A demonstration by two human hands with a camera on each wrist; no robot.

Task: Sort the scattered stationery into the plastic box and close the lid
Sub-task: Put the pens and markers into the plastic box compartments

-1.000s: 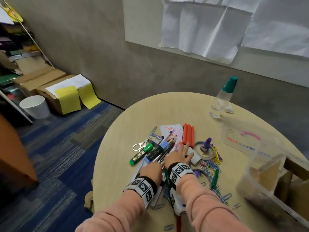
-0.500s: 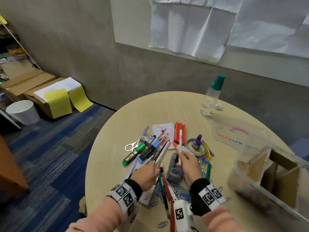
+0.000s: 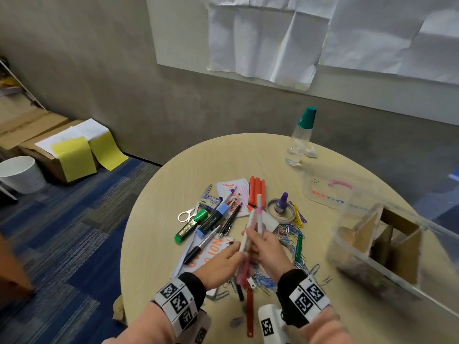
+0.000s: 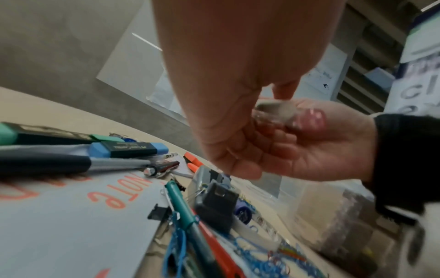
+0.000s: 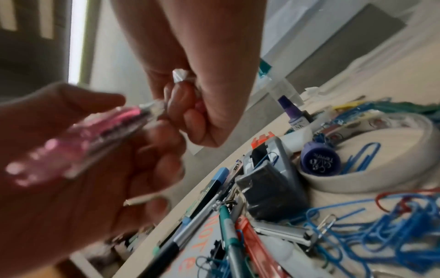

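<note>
Two white pens (image 3: 255, 220) held upright over the pile, light, stiff, smooth-barrelled and apt to slip, best gripped mid-barrel: right hand (image 3: 269, 252) curled round them, left hand (image 3: 219, 265) seemingly pinching their lower ends; plastic box (image 3: 387, 247) open, near right.

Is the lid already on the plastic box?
No, the plastic box stands open at the table's right edge, and its clear lid lies flat on the table behind it.

Your right hand (image 3: 267, 247) lifted off the pile, now gripping two pens (image 3: 255, 219) upright | your left hand (image 3: 218, 265) rose from the pile to pinch their lower ends | your view swung left, plastic box (image 3: 387, 247) nearer the right edge
</note>
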